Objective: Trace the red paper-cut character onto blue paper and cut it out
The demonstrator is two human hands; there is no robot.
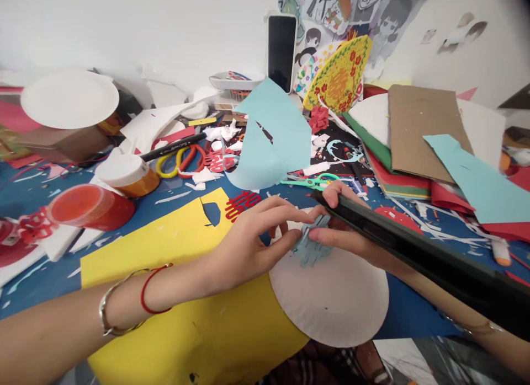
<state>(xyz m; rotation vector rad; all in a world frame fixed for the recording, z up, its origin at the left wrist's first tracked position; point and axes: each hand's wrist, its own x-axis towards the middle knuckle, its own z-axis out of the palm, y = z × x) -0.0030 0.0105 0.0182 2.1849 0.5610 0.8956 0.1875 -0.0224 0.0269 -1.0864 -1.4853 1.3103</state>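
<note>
Both hands meet over a white paper plate [343, 302]. Between them is a light-blue paper cut-out [312, 247] with narrow slits and strips. My left hand [265, 236] pinches its left side with thumb and fingertips. My right hand [351, 228] grips the upper right part, its thumb pressed on the paper. A long black bar [414, 247] crosses in front of my right hand; whether the hand holds it, I cannot tell. Under my left forearm lies a yellow paper sheet [165, 263] with a hole cut in it. A red paper cut-out [241, 204] lies at its top edge.
A light-blue sheet [273, 142] stands up behind the plate, beside green scissors [317, 181]. Jars of red paint [93, 206] and orange paint [128, 175] are at left. Cardboard [426, 131] and coloured papers are stacked at right. A phone [282, 54] stands at the back. Paper scraps litter the blue table.
</note>
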